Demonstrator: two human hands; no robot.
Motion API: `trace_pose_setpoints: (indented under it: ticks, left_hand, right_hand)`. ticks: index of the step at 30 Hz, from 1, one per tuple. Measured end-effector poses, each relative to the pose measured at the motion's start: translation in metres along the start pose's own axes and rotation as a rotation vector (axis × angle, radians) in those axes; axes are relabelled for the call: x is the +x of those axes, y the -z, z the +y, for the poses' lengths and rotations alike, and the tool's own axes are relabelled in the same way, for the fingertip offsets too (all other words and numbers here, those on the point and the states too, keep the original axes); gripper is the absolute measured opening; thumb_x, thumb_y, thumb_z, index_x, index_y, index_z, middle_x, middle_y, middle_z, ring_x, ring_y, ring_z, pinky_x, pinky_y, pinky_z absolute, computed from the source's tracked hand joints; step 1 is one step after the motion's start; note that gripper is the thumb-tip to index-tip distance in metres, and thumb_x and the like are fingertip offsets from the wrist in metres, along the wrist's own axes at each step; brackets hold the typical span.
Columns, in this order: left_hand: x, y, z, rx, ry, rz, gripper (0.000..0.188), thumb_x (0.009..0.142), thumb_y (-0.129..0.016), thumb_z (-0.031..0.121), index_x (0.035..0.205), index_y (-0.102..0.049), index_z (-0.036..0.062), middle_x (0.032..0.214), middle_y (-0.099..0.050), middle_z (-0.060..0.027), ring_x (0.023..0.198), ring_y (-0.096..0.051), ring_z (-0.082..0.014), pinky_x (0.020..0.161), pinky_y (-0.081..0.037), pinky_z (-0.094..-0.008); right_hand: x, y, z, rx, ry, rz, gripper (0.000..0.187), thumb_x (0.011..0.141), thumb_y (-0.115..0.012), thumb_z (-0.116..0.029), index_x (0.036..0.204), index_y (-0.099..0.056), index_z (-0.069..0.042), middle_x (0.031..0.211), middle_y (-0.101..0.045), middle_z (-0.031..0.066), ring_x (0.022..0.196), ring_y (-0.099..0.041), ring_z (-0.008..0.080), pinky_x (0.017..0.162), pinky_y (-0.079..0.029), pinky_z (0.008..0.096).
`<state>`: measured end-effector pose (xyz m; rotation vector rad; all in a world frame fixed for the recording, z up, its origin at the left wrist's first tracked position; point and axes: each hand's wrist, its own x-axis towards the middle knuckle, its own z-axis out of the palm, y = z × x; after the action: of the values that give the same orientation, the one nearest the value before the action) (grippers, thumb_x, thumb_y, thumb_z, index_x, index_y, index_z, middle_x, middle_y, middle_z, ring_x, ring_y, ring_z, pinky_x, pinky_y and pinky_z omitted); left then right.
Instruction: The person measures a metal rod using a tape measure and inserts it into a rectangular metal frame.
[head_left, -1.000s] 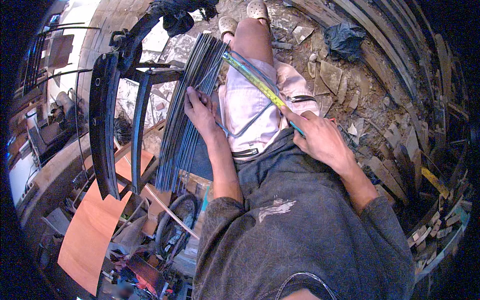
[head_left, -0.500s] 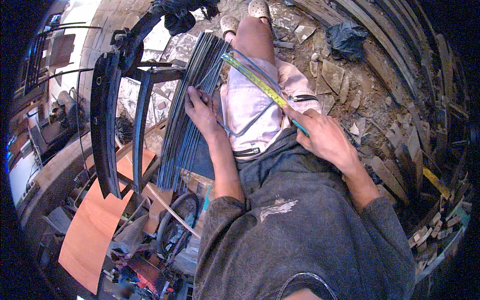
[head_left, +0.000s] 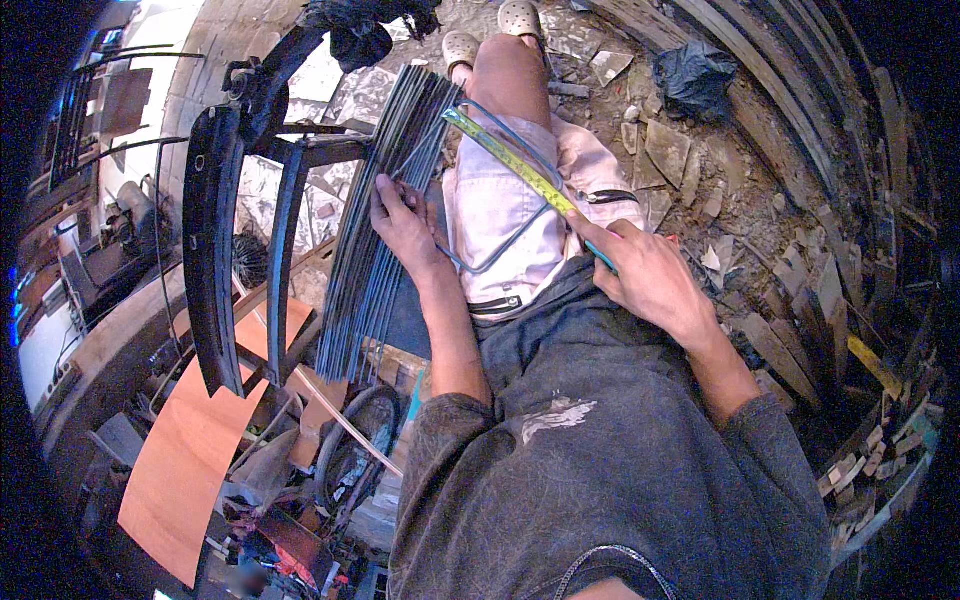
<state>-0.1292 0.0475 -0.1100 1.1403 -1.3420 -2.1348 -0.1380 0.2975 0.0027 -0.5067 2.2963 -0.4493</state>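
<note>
A thin steel rod bent into a rectangular frame [head_left: 510, 246] lies over my lap. My left hand [head_left: 405, 222] has its fingers curled round one side of it, beside a stack of thin metal rods [head_left: 385, 220]. A yellow measuring tape [head_left: 510, 162] stretches slantwise across the frame, its far end by the rods. Its near end is in my right hand [head_left: 640, 275], which closes over it above my right thigh. A teal piece shows under those fingers; its full shape is hidden.
Black metal frame bars [head_left: 213, 250] stand left of the rods. An orange-brown sheet [head_left: 185, 470] and a bicycle wheel [head_left: 355, 440] lie at the lower left. Broken slabs [head_left: 665, 155] and a dark plastic bag [head_left: 692, 78] are on the right, near long timber planks [head_left: 770, 120].
Hardly anything differs. Both hands keep their grip, and the tape and bent rod stay in place; the view has shifted very slightly.
</note>
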Motion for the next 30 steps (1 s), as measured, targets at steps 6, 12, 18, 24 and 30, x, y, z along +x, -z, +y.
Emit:
trace_pose_setpoints:
  ticks: [6,12,18,24,30]
  left_hand:
    - [-0.0001,0.0006,0.0001,0.008,-0.013,-0.006,0.032,0.099,-0.049,0.033,0.077,-0.045,0.0101,0.061,-0.037,0.0034,0.043,-0.033,-0.0043,0.033,-0.024,-0.0199]
    - [0.0013,0.0021,-0.0019,-0.006,-0.008,-0.009,0.031,0.100,-0.049,0.032,0.078,-0.046,0.0096,0.060,-0.037,0.0035,0.043,-0.033,-0.0040,0.033,-0.025,-0.0198]
    - [-0.0001,0.0008,-0.0009,-0.024,-0.012,-0.019,0.031,0.100,-0.049,0.031,0.078,-0.046,0.0097,0.061,-0.037,0.0037,0.043,-0.033,-0.0034,0.033,-0.025,-0.0193]
    - [0.0006,0.0030,-0.0022,-0.011,0.025,0.000,0.031,0.100,-0.049,0.031,0.076,-0.044,0.0109,0.060,-0.037,0.0042,0.043,-0.032,-0.0029,0.033,-0.025,-0.0188]
    - [-0.0021,-0.0022,0.0016,-0.007,0.015,0.013,0.031,0.100,-0.049,0.031,0.076,-0.044,0.0110,0.060,-0.037,0.0040,0.042,-0.031,-0.0030,0.033,-0.025,-0.0189]
  right_hand:
    - [0.0003,-0.0001,-0.0011,-0.027,-0.005,-0.003,0.066,0.078,-0.062,-0.012,0.140,-0.042,-0.017,0.097,-0.061,0.0196,0.089,-0.062,0.0379,0.079,-0.052,0.0465]
    - [0.0001,0.0012,-0.0030,-0.047,-0.005,-0.005,0.065,0.079,-0.060,-0.012,0.141,-0.042,-0.017,0.097,-0.061,0.0202,0.086,-0.063,0.0382,0.077,-0.052,0.0467]
    - [0.0005,0.0005,-0.0028,-0.056,0.012,0.023,0.064,0.079,-0.060,-0.013,0.140,-0.042,-0.017,0.096,-0.061,0.0202,0.083,-0.064,0.0381,0.075,-0.053,0.0469]
    - [-0.0003,-0.0008,-0.0022,-0.057,0.014,0.021,0.064,0.079,-0.060,-0.014,0.141,-0.042,-0.017,0.096,-0.061,0.0193,0.086,-0.063,0.0374,0.076,-0.052,0.0467]
    - [0.0001,-0.0021,-0.0018,-0.057,0.011,0.018,0.066,0.079,-0.061,-0.013,0.141,-0.041,-0.017,0.096,-0.061,0.0194,0.086,-0.063,0.0374,0.077,-0.052,0.0467]
